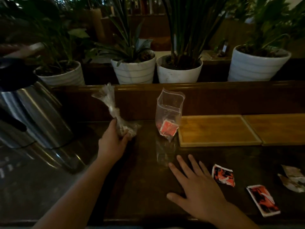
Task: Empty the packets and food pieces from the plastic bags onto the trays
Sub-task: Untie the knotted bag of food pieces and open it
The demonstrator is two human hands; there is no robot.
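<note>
My left hand (113,139) grips the bulging bottom of a twisted clear plastic bag (112,109) holding brownish food pieces; its knotted top sticks up. To its right an open zip bag (170,104) stands upright with a red packet (169,128) inside, touching the left edge of a wooden tray (214,142). A second wooden tray (280,129) lies beside the first. My right hand (196,187) rests flat on the dark table, fingers spread, holding nothing. Two red-and-black packets (223,177) (262,199) lie on the table right of it.
A crumpled pale wrapper (293,180) lies at the right edge. A steel thermos jug (33,111) stands at the left. Behind a wooden ledge (214,86) stand several white plant pots (179,70).
</note>
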